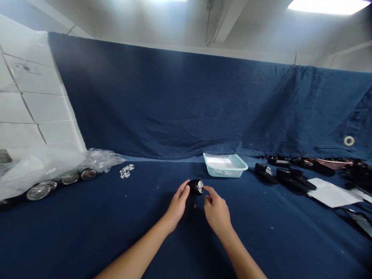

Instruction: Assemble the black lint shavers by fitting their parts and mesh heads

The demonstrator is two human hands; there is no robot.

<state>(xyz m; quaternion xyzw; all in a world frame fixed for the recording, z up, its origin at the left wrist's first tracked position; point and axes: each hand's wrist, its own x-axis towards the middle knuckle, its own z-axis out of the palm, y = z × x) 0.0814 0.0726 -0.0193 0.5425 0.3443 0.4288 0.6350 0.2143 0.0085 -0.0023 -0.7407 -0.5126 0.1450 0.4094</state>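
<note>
A black flashlight-like part [192, 187] with a white piece [200, 186] in its round end is held in my left hand [178, 205], thumb on top and fingers wrapped round it. My right hand [216, 209] is just to the right, its index finger reaching to the white piece at the rim, the other fingers curled in. Whether the right hand grips anything small cannot be made out. Several small white pieces [126, 171] lie on the blue cloth to the left.
A light-blue basket [226, 171] with white contents stands behind my hands. Round lamp-like parts [69, 178] and clear plastic [101, 159] lie at left. Black parts [265, 174], white paper [334, 192] and a pink basket [334, 164] are at right. A blue curtain [174, 100] hangs behind.
</note>
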